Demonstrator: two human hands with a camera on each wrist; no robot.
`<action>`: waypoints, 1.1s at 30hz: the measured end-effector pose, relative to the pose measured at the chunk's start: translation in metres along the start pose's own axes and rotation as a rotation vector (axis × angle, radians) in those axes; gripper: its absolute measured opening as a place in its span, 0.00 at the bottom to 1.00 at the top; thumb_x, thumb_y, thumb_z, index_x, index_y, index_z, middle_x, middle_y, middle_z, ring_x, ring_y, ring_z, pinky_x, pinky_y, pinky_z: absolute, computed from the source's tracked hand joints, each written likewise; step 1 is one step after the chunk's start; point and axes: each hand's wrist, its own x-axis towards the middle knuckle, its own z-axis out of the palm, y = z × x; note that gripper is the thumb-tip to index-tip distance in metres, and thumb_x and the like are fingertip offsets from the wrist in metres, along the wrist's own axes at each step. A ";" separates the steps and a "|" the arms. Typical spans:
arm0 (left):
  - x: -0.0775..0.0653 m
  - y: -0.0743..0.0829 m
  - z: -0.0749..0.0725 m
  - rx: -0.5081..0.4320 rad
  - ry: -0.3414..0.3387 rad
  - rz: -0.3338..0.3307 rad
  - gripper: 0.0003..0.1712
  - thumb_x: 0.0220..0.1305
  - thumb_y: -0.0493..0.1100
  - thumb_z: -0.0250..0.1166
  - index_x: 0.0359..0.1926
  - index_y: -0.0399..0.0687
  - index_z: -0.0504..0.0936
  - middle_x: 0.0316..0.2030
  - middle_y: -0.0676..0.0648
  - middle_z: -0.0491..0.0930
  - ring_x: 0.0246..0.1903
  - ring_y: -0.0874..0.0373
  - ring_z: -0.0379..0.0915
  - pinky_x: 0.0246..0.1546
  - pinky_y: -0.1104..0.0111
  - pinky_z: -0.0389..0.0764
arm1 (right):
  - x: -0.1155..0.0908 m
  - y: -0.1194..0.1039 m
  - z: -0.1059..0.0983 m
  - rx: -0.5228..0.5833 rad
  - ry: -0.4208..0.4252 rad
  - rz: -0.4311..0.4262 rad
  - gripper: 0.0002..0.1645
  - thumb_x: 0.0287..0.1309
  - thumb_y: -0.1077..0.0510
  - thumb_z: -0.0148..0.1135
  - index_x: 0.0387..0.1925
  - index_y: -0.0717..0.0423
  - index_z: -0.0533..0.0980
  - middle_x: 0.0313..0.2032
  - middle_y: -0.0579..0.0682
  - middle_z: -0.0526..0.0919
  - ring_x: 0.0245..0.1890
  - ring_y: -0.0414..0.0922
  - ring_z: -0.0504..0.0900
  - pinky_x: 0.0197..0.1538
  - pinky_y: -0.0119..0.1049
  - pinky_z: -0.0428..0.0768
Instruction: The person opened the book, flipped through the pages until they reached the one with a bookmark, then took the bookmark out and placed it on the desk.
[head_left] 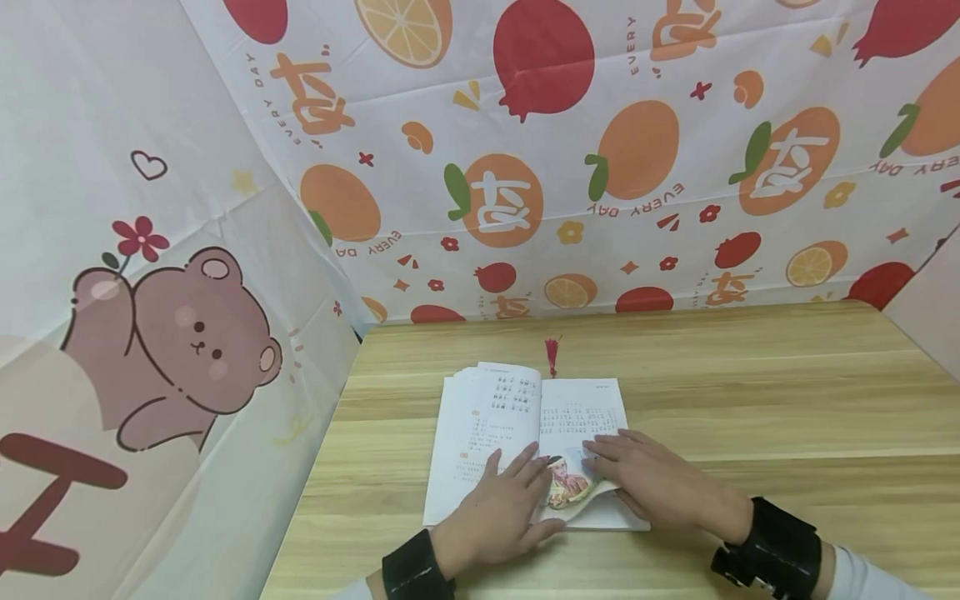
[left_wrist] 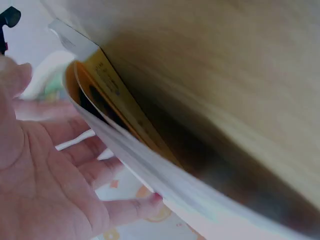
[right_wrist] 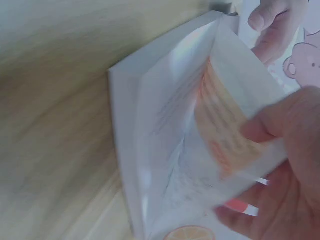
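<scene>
An open book (head_left: 450,450) lies on the table, with printed text on both sides and a coloured picture of a figure on the right-hand page (head_left: 566,421). Across the lower middle, near the spine, my left hand (head_left: 498,510) rests with its fingers spread and fairly straight. My right hand (head_left: 663,482) pinches the right-hand page, whose lower edge curls up off the pages beneath. From the right wrist, the thumb lies on one face of the lifted page (right_wrist: 232,135) and the fingers lie behind it. The left wrist view shows the book's bent page edges (left_wrist: 150,160) beside the left fingers.
A red tassel (head_left: 552,357) sticks out past the book's top edge onto the wooden table (head_left: 787,400). Behind the table hangs a fruit-print cloth (head_left: 555,183), and a bear-print cloth (head_left: 202,342) hangs on the left. Both wrists wear black bands (head_left: 783,546).
</scene>
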 end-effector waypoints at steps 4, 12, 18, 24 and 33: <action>0.002 0.006 0.002 -0.011 0.037 -0.016 0.50 0.68 0.74 0.48 0.75 0.42 0.62 0.72 0.44 0.67 0.74 0.47 0.57 0.65 0.36 0.63 | 0.009 -0.006 -0.005 -0.109 0.103 -0.049 0.34 0.56 0.61 0.69 0.66 0.53 0.74 0.71 0.53 0.69 0.71 0.53 0.67 0.72 0.55 0.64; 0.007 0.012 0.001 0.071 0.154 -0.088 0.41 0.65 0.53 0.61 0.72 0.35 0.63 0.68 0.39 0.71 0.68 0.48 0.66 0.62 0.43 0.71 | 0.017 -0.017 -0.010 -0.183 0.337 -0.130 0.34 0.64 0.57 0.58 0.71 0.51 0.68 0.74 0.54 0.64 0.74 0.53 0.61 0.79 0.44 0.42; 0.005 0.011 -0.010 0.011 0.293 -0.169 0.56 0.57 0.44 0.67 0.79 0.39 0.45 0.73 0.36 0.61 0.67 0.45 0.67 0.61 0.49 0.75 | 0.016 -0.017 -0.007 -0.161 0.416 -0.099 0.35 0.78 0.43 0.27 0.75 0.56 0.60 0.76 0.57 0.60 0.75 0.55 0.60 0.79 0.40 0.40; 0.001 0.009 -0.028 0.143 0.351 -0.191 0.66 0.48 0.41 0.79 0.80 0.51 0.46 0.77 0.35 0.50 0.69 0.38 0.61 0.61 0.45 0.73 | 0.006 -0.012 -0.003 -0.134 0.337 -0.044 0.41 0.70 0.45 0.56 0.77 0.55 0.57 0.76 0.56 0.59 0.75 0.54 0.59 0.78 0.36 0.35; -0.002 -0.005 -0.038 0.402 0.103 -0.021 0.35 0.58 0.44 0.73 0.67 0.59 0.75 0.74 0.49 0.63 0.73 0.47 0.58 0.66 0.48 0.69 | -0.013 -0.005 -0.001 -0.068 0.067 -0.014 0.35 0.65 0.46 0.63 0.69 0.56 0.70 0.71 0.58 0.68 0.68 0.56 0.71 0.63 0.55 0.75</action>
